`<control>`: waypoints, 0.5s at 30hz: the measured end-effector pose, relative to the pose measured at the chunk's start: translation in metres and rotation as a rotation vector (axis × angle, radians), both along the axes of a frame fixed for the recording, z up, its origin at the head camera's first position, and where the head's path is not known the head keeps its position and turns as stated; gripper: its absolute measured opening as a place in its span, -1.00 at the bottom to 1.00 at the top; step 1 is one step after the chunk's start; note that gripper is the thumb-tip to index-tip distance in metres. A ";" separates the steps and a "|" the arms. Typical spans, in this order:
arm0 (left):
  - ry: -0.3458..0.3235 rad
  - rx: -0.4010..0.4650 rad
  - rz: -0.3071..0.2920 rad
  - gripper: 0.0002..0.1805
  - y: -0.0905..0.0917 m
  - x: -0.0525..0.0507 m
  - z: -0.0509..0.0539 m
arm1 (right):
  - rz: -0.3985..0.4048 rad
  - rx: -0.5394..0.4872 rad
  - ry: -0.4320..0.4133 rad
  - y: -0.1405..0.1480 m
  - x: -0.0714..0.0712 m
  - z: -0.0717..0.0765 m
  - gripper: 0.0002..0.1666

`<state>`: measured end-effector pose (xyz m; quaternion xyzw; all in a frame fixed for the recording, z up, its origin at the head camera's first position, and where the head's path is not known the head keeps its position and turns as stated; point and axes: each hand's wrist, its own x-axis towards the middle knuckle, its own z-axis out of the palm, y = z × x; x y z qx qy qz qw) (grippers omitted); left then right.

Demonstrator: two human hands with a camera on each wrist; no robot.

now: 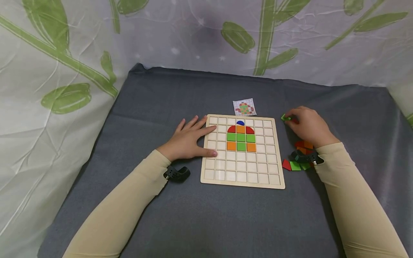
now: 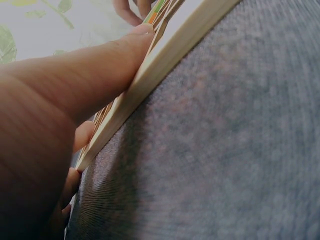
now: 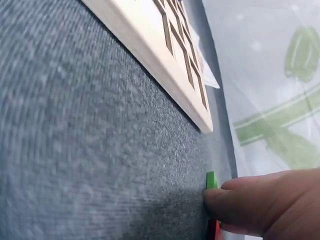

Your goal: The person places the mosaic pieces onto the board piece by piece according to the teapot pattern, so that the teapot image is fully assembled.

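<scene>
A wooden grid board [image 1: 211,181] lies on the cloth, with green, orange, red and blue tiles filling part of its upper middle. My left hand [image 1: 188,139] rests on the board's left edge, fingers spread and thumb lying on the grid. Beyond the board's upper right corner, my right hand [image 1: 308,123] pinches a green tile [image 1: 285,117] between thumb and fingers. The thumb covers part of this green tile [image 3: 211,179] in the right wrist view. Below it a red piece [image 3: 213,230] shows, partly hidden by the fingers.
A small printed card [image 1: 244,107] with a coloured grid pattern lies against the board's top edge. Loose tiles, among them a green one [image 1: 295,166] and a red one [image 1: 286,165], lie right of the board, partly under the right wrist. A patterned curtain [image 1: 193,43] hangs behind the grey cloth.
</scene>
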<state>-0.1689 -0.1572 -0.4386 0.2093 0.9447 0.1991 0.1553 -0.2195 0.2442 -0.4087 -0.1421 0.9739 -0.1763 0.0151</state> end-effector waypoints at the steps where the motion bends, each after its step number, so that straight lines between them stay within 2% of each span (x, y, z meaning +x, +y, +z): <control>1: 0.000 0.000 0.001 0.11 0.000 0.000 0.000 | 0.000 0.005 0.005 -0.001 0.000 0.000 -0.72; 4: 0.000 -0.001 0.001 0.11 -0.001 0.000 -0.001 | -0.008 0.020 0.016 -0.003 0.001 -0.001 -0.76; 8: -0.005 0.002 -0.001 0.10 0.000 0.000 -0.001 | -0.001 0.035 -0.013 -0.005 0.004 0.000 -0.73; 12: -0.010 0.003 -0.001 0.10 0.001 0.001 -0.001 | 0.010 0.028 -0.053 -0.009 0.012 0.003 -0.71; 15: -0.011 -0.001 0.001 0.10 0.002 0.000 -0.001 | 0.018 0.027 -0.051 -0.013 0.018 0.006 -0.71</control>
